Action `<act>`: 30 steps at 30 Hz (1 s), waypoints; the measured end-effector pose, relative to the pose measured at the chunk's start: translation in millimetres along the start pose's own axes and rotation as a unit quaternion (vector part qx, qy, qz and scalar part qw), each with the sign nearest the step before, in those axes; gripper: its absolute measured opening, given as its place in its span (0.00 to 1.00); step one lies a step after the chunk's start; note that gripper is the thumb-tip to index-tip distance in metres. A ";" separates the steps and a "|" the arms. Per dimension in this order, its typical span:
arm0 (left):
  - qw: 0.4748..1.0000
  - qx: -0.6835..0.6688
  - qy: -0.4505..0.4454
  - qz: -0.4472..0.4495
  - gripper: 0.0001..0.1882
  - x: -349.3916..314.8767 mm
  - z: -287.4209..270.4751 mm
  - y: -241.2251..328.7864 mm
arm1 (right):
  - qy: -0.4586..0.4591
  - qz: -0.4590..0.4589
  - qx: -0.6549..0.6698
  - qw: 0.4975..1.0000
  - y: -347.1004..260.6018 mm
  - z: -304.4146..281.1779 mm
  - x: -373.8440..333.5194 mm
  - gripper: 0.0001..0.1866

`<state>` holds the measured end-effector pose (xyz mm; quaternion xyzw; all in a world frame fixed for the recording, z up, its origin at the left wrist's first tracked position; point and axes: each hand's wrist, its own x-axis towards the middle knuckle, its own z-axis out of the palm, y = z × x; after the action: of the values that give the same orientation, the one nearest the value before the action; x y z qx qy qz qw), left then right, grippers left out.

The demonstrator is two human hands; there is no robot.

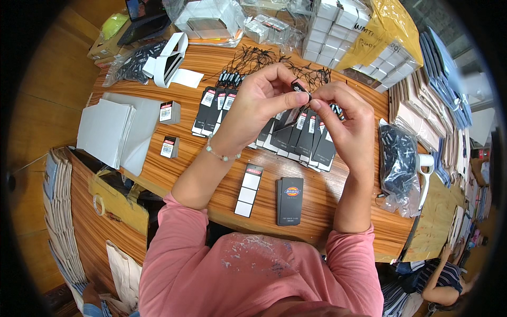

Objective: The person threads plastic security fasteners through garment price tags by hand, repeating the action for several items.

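My left hand (264, 98), with a beaded bracelet at the wrist, pinches a small black plastic tag fastener (299, 87) between thumb and fingertips. My right hand (346, 113) meets it, thumb and finger closed at the fastener's lower end, on what looks like its cord. A dark hang tag (289, 119) appears to dangle below, partly hidden by my hands. Under both hands lies an overlapping row of black hang tags (303, 142) with black cords (259, 57) spread behind. Nearer me are a stack of black cards (290, 203) and a black strip with white labels (248, 190).
Two small label stacks (169, 112) and white sheets (105, 132) lie left. Bags of black fasteners (398, 164) sit at right and back left, a white tagging tool (424, 169) beside the right one. White boxes (330, 26) and folded garments (422, 111) line the back and right. Another person (441, 280) is lower right.
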<state>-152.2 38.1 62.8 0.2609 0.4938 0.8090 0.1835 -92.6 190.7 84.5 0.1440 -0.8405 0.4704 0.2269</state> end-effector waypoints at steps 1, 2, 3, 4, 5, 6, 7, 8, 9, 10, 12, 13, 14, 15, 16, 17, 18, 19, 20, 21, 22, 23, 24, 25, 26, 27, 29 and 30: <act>1.000 0.007 0.002 0.002 0.08 -1.0 -1.0 0.1 | -0.007 0.008 -0.002 1.000 -1.9 0.6 -0.1 0.03; 1.000 0.014 0.003 0.004 0.08 -0.5 -0.7 -0.4 | -0.006 0.004 -0.010 1.000 -1.8 0.9 0.1 0.03; 1.000 0.018 0.005 0.006 0.08 -0.8 -0.5 0.0 | -0.006 -0.001 -0.017 1.000 -1.9 2.5 0.4 0.03; 1.000 0.022 0.007 0.008 0.08 -2.1 -0.1 0.8 | -0.005 -0.006 -0.025 1.000 -2.4 4.5 0.2 0.03; 1.000 0.022 0.002 0.013 0.08 1.2 2.7 -1.3 | -0.007 -0.007 -0.026 1.000 -0.8 2.6 -0.1 0.03; 1.000 0.023 0.009 0.013 0.08 2.5 4.2 -3.5 | -0.008 -0.007 -0.028 1.000 0.8 1.4 -1.1 0.03; 1.000 0.024 0.013 0.013 0.08 1.4 3.9 -5.5 | -0.007 -0.006 -0.031 0.999 2.8 1.0 -2.7 0.03; 1.000 0.020 0.010 0.014 0.08 2.7 7.2 -6.2 | 0.008 -0.012 -0.027 1.000 4.8 0.9 -4.0 0.03; 1.000 0.017 0.015 0.013 0.08 2.0 7.9 -5.1 | 0.006 -0.003 0.002 1.000 4.8 1.9 -4.3 0.03; 1.000 0.011 0.027 0.009 0.08 -0.2 9.0 -3.5 | 0.002 -0.013 0.039 0.999 6.8 3.0 -2.9 0.04; 0.999 -0.001 0.038 0.023 0.15 -2.8 9.5 -2.1 | 0.005 -0.022 0.113 0.993 10.7 7.4 -1.8 0.04; 0.999 0.026 0.035 0.020 0.17 -4.2 3.9 -4.6 | 0.028 -0.005 0.172 0.985 8.1 10.8 -1.7 0.04; 0.998 0.041 0.037 0.008 0.15 -7.1 3.0 -2.3 | 0.028 -0.021 0.191 0.981 9.4 11.6 -1.3 0.04; 0.998 0.031 0.030 0.051 0.14 -6.7 1.1 -4.6 | -0.002 0.003 0.213 0.977 7.5 9.7 -2.4 0.03; 0.996 0.044 0.031 0.072 0.15 -5.2 -4.7 -9.0 | 0.005 0.000 0.237 0.972 5.5 8.1 -3.3 0.04; 0.994 0.050 0.049 0.079 0.15 -6.6 -2.5 -8.7 | 0.001 0.012 0.258 0.966 5.4 8.9 -4.6 0.03; 0.994 0.047 0.034 0.089 0.14 -5.5 -2.8 -9.0 | -0.003 0.025 0.276 0.961 6.5 9.3 -6.3 0.03; 0.994 0.049 0.036 0.095 0.14 -4.9 -3.5 -10.8 | 0.000 0.027 0.306 0.952 7.4 10.8 -8.4 0.03; 0.993 0.053 0.040 0.103 0.14 -4.8 -3.5 -12.1 | 0.003 0.027 0.338 0.941 8.7 13.8 -9.8 0.03; 0.992 0.050 0.053 0.098 0.13 -6.1 -1.4 -10.5 | 0.002 0.025 0.363 0.932 10.8 18.2 -10.1 0.03; 0.992 0.046 0.067 0.093 0.12 -6.5 1.0 -9.5 | -0.011 0.048 0.381 0.923 11.6 17.8 -10.0 0.03; 0.991 0.054 0.073 0.097 0.10 -7.2 -0.4 -10.6 | -0.008 0.044 0.388 0.921 14.3 18.7 -9.6 0.04; 0.991 0.072 0.060 0.100 0.10 -7.8 0.4 -10.4 | -0.006 0.039 0.395 0.918 16.4 17.8 -9.9 0.04; 0.990 0.089 0.047 0.103 0.10 -7.9 2.3 -8.9 | -0.009 0.036 0.386 0.922 17.3 14.9 -11.5 0.04; 0.988 0.106 0.037 0.109 0.10 -9.0 2.9 -6.3 | -0.015 0.032 0.377 0.926 14.2 11.5 -11.2 0.04; 0.986 0.117 0.054 0.108 0.11 -9.6 2.2 -5.5 | -0.021 0.029 0.368 0.929 11.8 8.5 -10.8 0.04; 0.982 0.128 0.063 0.125 0.12 -10.7 -0.5 -4.5 | -0.012 0.013 0.364 0.931 8.5 11.6 -9.8 0.05; 0.979 0.135 0.068 0.136 0.12 -11.4 2.2 -2.9 | -0.008 0.008 0.350 0.937 8.7 11.1 -9.3 0.05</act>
<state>-141.7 34.7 58.2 0.2922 0.5699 0.7680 0.0007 -91.4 186.0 68.3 0.2118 -0.6256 0.7354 0.1517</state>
